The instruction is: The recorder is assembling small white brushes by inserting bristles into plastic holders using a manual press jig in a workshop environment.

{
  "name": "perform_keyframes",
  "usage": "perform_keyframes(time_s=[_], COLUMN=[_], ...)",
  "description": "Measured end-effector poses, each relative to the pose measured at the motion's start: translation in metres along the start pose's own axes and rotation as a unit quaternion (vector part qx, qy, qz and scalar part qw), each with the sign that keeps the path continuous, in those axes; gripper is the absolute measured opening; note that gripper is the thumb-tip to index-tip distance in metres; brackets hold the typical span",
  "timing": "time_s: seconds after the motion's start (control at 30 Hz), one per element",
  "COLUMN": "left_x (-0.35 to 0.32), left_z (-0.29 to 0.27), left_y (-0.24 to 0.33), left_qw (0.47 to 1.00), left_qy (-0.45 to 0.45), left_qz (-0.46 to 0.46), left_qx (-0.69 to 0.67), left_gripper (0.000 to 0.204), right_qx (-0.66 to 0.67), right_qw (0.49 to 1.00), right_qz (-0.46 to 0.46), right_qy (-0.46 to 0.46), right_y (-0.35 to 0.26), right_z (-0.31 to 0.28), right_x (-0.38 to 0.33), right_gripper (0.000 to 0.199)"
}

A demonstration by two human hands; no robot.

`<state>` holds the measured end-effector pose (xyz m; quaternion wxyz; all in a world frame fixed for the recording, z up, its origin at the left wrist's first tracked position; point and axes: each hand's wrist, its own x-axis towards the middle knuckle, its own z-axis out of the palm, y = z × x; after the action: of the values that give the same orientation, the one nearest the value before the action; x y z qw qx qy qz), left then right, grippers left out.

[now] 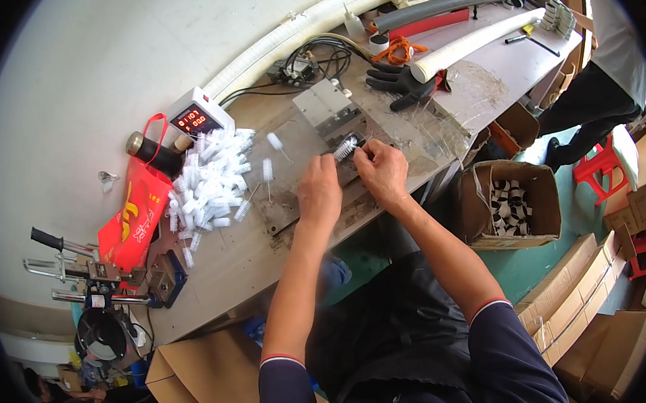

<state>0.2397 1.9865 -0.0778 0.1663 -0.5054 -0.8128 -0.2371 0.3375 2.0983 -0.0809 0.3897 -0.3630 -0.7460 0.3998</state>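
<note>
A pale wall and a green floor frame the surface, on which a scuffed metal plate lies. At the plate's right part, the left hand has its fingertips closed on the lower-left end of a white brush. The right hand curls its fingers just beside the brush's other side; I cannot tell whether that grip is grasping it. The brush slants, its long axis running from the left fingertips up and away to the right, toward a metal block at the plate's far edge. It is short and round, with rings of stiff white bristles.

Left of the plate, similar brushes lie heaped in a pile, their thin stems pointing every way. A bright red bag sits left of that pile. Right of the plate, on the floor, an open cardboard box holds short black and white pieces. Beyond the plate lie a dark glove and, farther off, a long white tube; a person in dark trousers stands past the box.
</note>
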Motion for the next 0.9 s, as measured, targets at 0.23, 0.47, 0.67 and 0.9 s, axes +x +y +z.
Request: perform_keyframes(time_s=[0.23, 0.47, 0.67, 0.9], left_x=[-0.023, -0.032, -0.046, -0.046], left_z=[-0.021, -0.051, -0.042, -0.042], left_y=[-0.019, -0.042, -0.075, -0.081], left_qw=[0.992, 0.807, 0.771, 0.657], left_qy=[0.054, 0.122, 0.205, 0.209], left_qz=[-0.112, -0.318, -0.307, -0.274], left_qx=[-0.022, -0.482, -0.52, -0.671], left_gripper=[0.012, 0.021, 0.024, 0.021], right_qx=[0.053, 0.061, -0.006, -0.196], right_qw=[0.998, 0.975, 0.917, 0.921], right_qz=[0.02, -0.207, -0.39, -0.29], right_qy=[-0.033, -0.058, -0.089, -0.169], right_y=[-0.004, -0.01, -0.046, -0.078], right_z=[-0.008, 0.001, 0.044, 0.116], right_x=[-0.002, -0.014, -0.014, 0.038], right_gripper=[0.024, 0.015, 0.012, 0.017])
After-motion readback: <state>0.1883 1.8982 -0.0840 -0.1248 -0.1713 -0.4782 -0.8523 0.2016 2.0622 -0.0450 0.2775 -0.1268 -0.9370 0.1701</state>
